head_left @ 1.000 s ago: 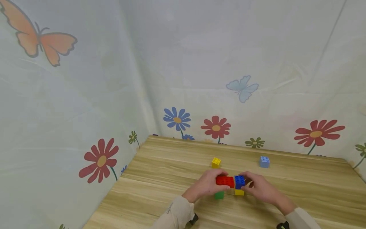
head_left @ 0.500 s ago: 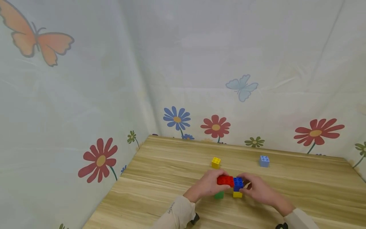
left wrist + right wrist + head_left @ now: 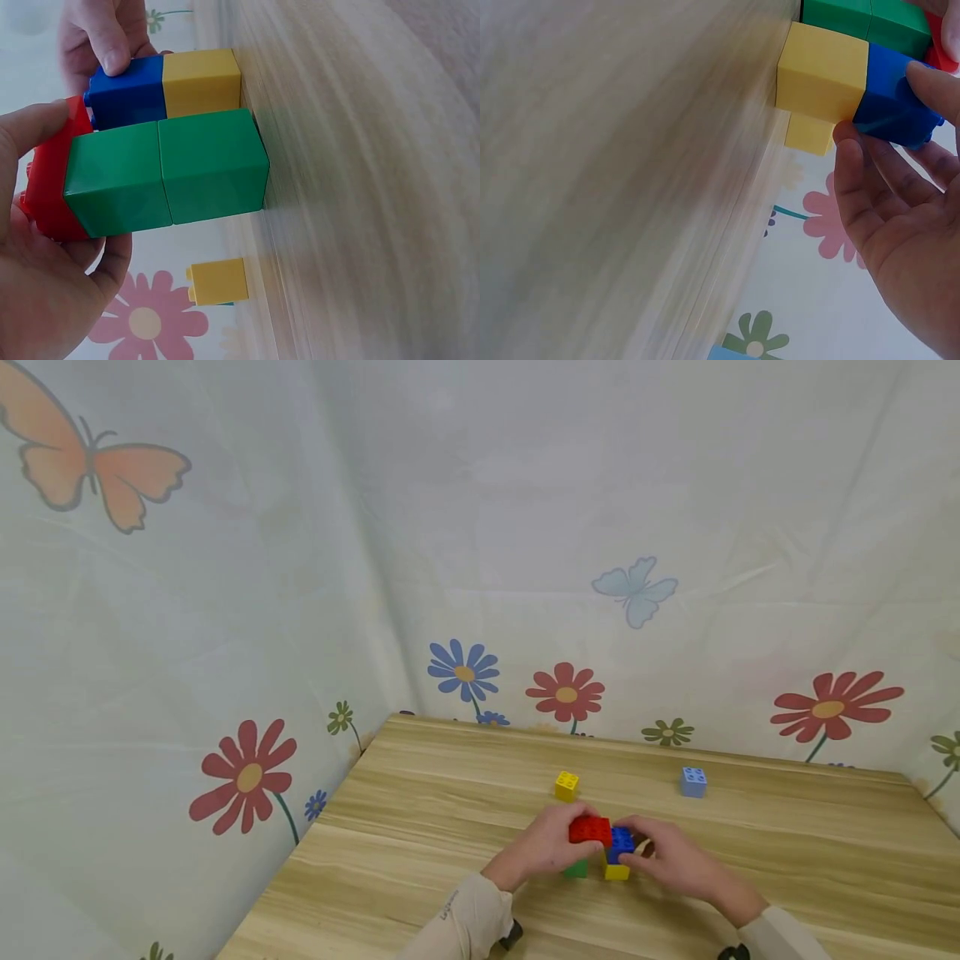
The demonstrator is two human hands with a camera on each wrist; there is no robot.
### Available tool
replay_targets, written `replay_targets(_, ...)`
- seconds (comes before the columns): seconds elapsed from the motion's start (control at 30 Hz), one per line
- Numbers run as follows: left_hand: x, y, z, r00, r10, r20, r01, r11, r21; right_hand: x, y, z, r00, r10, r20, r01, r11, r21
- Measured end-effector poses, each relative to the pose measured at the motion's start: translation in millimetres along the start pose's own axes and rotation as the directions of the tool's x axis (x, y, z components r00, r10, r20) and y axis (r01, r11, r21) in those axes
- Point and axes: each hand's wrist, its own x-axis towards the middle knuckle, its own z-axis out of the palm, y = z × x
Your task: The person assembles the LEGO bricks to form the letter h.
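My left hand (image 3: 543, 847) grips a long red toy building brick (image 3: 588, 831) between thumb and fingers. Under it, two green bricks (image 3: 214, 166) are stacked, as the left wrist view shows; from the head, mostly the lower one (image 3: 576, 869) peeks out. To the right, my right hand (image 3: 678, 858) pinches a blue brick (image 3: 894, 97) that sits on a yellow brick (image 3: 823, 71). This shorter stack stands upright close beside the green one. The red brick's right end overlaps the blue brick's studs in the head view.
Farther back on the wooden table (image 3: 450, 777) stand a single yellow brick (image 3: 567, 786) and, to its right, a light blue brick (image 3: 693, 782). A pale cloth wall (image 3: 487, 527) printed with flowers and butterflies rises behind the table's far edge.
My right hand has brought the blue and yellow stack left and slightly toward me, against the other stack. The left hand has barely moved; the red brick now overlaps the blue one.
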Motion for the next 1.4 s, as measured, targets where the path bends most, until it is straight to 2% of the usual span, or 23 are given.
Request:
replay_targets(0.37, -1.0, 0.2, 0.4, 1.0, -0.004, -0.007, 0.004, 1.0, -0.004, 0.5, -4.6, 4.3, 0.999, -0.046, 0.006, 0.046, 0.999, -0.008)
replay_targets(0.53, -0.7, 0.5, 0.6, 1.0, 0.021, -0.005, -0.021, 0.999, 0.025, 1.4, -5.1, 7.2, 0.998, -0.067, -0.007, 0.067, 0.998, -0.008)
replay_targets(0.67, -0.8, 0.1, 1.5, 1.0, 0.026, -0.001, -0.026, 1.0, 0.017, 1.7, -5.3, 9.3, 0.996, -0.087, -0.012, 0.087, 0.996, -0.01)
replay_targets(1.0, -1.1, 1.5, 3.4, 0.999, 0.046, 0.009, -0.046, 0.999, -0.01, 2.2, -6.1, 9.3, 0.998, -0.065, 0.005, 0.065, 0.998, -0.004)
replay_targets(1.4, -2.4, 5.7, 0.4, 0.999, 0.047, 0.005, -0.048, 0.997, 0.063, 2.4, -3.8, 10.8, 0.997, -0.075, 0.004, 0.075, 0.997, -0.012)
